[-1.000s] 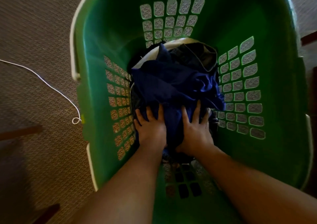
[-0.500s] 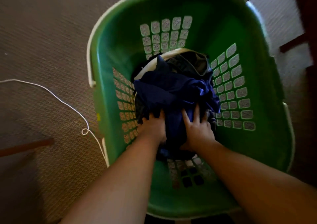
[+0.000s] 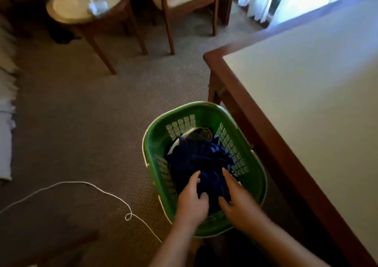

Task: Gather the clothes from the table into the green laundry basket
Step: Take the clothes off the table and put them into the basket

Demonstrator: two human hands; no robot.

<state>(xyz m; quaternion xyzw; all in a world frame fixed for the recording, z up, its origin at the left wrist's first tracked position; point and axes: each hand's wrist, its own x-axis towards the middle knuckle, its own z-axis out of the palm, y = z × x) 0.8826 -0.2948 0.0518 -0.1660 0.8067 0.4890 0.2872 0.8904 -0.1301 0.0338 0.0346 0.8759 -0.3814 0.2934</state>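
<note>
Head cam: both hands, left hand [image 3: 192, 197] and right hand [image 3: 235, 201], loosely open over blue clothes [image 3: 200, 160] in the green basket [image 3: 155, 144], gripping nothing. Soft, light stuff; grab a bunched fold.

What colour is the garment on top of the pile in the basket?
Dark navy blue garment, plain as far as the head view shows, in the green basket.

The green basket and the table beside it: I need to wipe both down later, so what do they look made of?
The green basket looks like moulded plastic, slightly glossy, with cut-out grid vents and a pale rim. The table seems to have a dark reddish wood frame with some sheen, around a flat, matte cream top; whether that top is laminate, paint or a covering cannot be told.
</note>
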